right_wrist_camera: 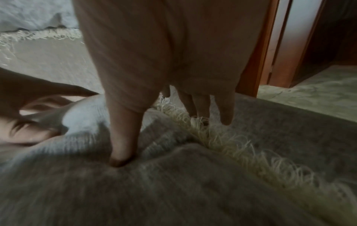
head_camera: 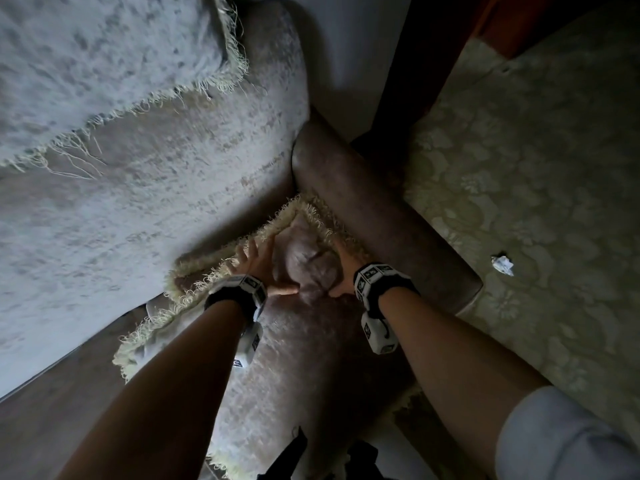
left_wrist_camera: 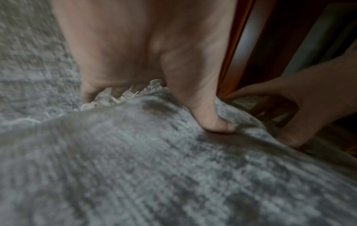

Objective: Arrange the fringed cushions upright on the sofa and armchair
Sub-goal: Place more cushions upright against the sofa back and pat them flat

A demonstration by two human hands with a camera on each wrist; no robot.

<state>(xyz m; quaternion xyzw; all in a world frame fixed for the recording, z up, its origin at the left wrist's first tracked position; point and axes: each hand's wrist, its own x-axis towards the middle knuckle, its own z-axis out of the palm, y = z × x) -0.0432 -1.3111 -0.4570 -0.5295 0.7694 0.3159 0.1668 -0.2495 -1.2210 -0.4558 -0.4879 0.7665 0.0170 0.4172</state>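
A grey-beige cushion (head_camera: pixel 311 268) with a cream fringe stands in the sofa corner, between the backrest (head_camera: pixel 173 209) and the rounded arm (head_camera: pixel 374 216). My left hand (head_camera: pixel 263 268) holds its upper left edge: the thumb (left_wrist_camera: pixel 212 122) digs into the front fabric and the fingers go behind the fringe. My right hand (head_camera: pixel 341 271) holds the upper right edge the same way, its thumb (right_wrist_camera: pixel 121 152) pressed into the cushion (right_wrist_camera: pixel 173 191) and its fingers behind the fringe. The fabric bunches up between the two hands. A second fringed cushion (head_camera: pixel 97 71) leans on the backrest at the upper left.
A patterned pale carpet (head_camera: pixel 536 168) lies right of the sofa arm, with a crumpled white paper (head_camera: pixel 502 265) on it. A dark wooden door frame (head_camera: pixel 433 46) stands behind the arm. Another fringed edge (head_camera: pixel 145 341) shows under my left forearm.
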